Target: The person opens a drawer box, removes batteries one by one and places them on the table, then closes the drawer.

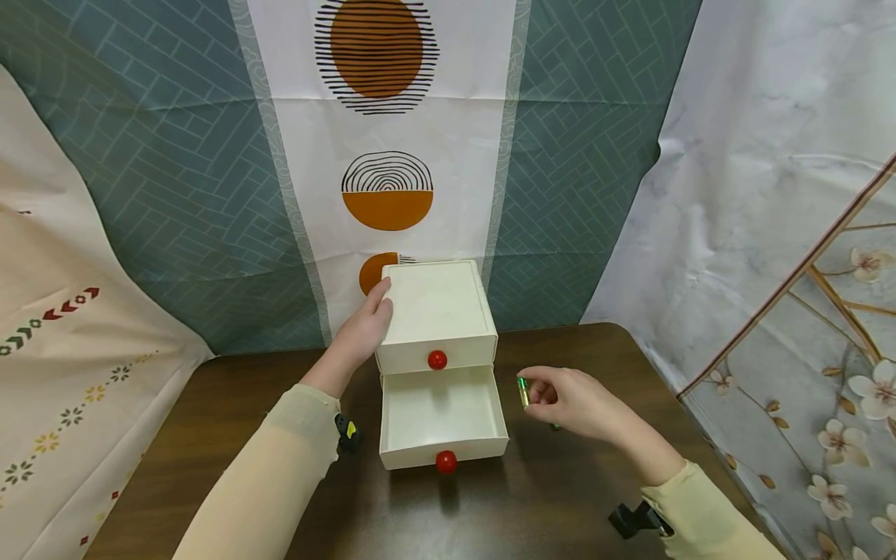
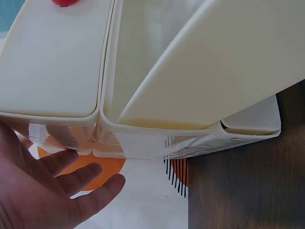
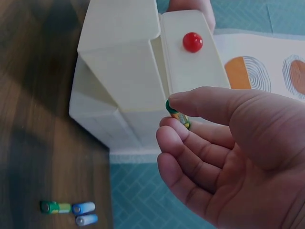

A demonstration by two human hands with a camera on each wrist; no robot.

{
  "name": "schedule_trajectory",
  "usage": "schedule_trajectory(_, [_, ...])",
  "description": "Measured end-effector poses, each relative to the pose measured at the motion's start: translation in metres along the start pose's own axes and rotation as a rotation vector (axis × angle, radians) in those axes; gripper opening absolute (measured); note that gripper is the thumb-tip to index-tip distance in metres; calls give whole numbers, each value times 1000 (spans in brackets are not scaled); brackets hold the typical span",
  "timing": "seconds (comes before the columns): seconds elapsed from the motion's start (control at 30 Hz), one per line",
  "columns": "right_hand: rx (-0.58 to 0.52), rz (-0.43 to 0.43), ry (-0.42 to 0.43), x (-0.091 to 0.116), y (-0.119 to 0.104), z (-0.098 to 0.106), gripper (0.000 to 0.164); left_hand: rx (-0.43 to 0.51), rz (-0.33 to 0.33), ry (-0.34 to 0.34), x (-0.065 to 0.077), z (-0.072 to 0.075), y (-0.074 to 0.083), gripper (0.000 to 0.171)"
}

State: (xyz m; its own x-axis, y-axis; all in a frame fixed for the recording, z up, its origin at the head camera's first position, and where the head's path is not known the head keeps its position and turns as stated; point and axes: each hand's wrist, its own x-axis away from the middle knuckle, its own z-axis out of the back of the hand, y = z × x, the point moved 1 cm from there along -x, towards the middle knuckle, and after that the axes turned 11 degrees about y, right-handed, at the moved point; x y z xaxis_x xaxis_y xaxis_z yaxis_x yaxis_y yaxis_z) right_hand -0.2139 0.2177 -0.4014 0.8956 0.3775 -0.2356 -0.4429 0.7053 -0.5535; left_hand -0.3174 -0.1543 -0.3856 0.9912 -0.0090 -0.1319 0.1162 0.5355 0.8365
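A small white drawer cabinet stands at the back of the table. Its top drawer, with a red knob, is closed, while the drawer below is pulled out and looks bare inside. My left hand rests against the cabinet's upper left side, its fingers fairly straight in the left wrist view. To the right of the pulled-out drawer, my right hand pinches a small green-and-gold battery between thumb and fingers. The battery is held above the tabletop.
On the dark wooden table, a green battery lies beside two blue ones in the right wrist view. The head view shows my right hand mostly covering them. A patterned cloth hangs right behind the cabinet.
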Motion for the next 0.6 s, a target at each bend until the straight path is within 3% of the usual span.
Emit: schedule_trajectory(0.6, [56,-22,29,5,31,8,51,10,-1,-1,0,0,0,66])
